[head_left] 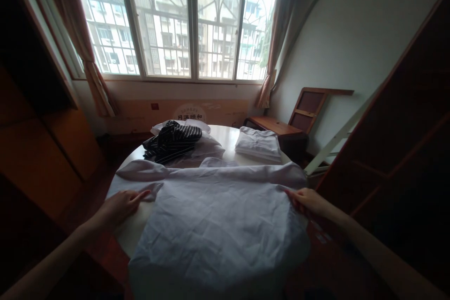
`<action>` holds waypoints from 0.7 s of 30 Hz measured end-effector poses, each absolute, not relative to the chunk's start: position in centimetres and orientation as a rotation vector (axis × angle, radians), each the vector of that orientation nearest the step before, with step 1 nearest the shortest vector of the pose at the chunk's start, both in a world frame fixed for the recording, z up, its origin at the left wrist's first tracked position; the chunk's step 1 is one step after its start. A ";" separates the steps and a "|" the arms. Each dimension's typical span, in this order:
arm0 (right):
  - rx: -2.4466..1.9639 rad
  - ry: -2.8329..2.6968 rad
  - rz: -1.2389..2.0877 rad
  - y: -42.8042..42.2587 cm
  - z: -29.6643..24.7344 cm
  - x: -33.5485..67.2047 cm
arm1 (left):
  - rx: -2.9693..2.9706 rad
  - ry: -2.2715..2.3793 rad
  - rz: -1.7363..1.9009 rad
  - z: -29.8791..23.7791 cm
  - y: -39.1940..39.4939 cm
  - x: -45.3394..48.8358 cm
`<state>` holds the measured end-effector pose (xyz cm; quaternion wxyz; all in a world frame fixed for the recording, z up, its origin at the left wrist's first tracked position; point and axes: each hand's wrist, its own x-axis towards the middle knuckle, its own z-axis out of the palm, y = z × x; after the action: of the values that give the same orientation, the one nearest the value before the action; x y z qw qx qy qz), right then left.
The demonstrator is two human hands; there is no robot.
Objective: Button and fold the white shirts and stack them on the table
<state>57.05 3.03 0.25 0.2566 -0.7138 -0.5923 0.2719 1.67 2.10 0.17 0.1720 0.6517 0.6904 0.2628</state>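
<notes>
A white shirt (218,225) lies spread across a round white table (131,227), its collar at the far side and its lower end over the near edge. Wrinkles run over its body, and the sleeves extend to both sides. At the left side, near the sleeve, my left hand (123,204) has its fingers closed on the cloth, index finger forward. Opposite it, my right hand (307,200) pinches the shirt's right side, with the fingertips partly hidden. Beyond the collar are a black striped garment (174,140) on a white clothes pile (209,147) and a folded white stack (258,143).
Behind the table stands a long cardboard panel (140,115) under barred windows (161,23). A wooden chair (307,110) is at the back right, near a pale ladder-like frame (337,140). Dark wooden furniture (397,150) rises on the right, and a brown cabinet (42,159) on the left.
</notes>
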 end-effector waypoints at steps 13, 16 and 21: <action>-1.496 -0.848 1.190 5.5 0.9 53.8 | 1.099 1.448 1.100 -0.1 4.6 5.1; -1.479 -0.750 1.176 6.4 1.0 53.6 | 1.009 1.389 1.110 -0.1 4.9 4.9; -1.349 -0.685 1.031 7.0 1.1 53.9 | 1.019 1.602 1.388 0.8 5.4 4.4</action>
<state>53.91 6.99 1.11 0.6095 -0.5841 -0.2965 0.4465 4.43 5.39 0.83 0.3847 0.3998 0.6287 0.5448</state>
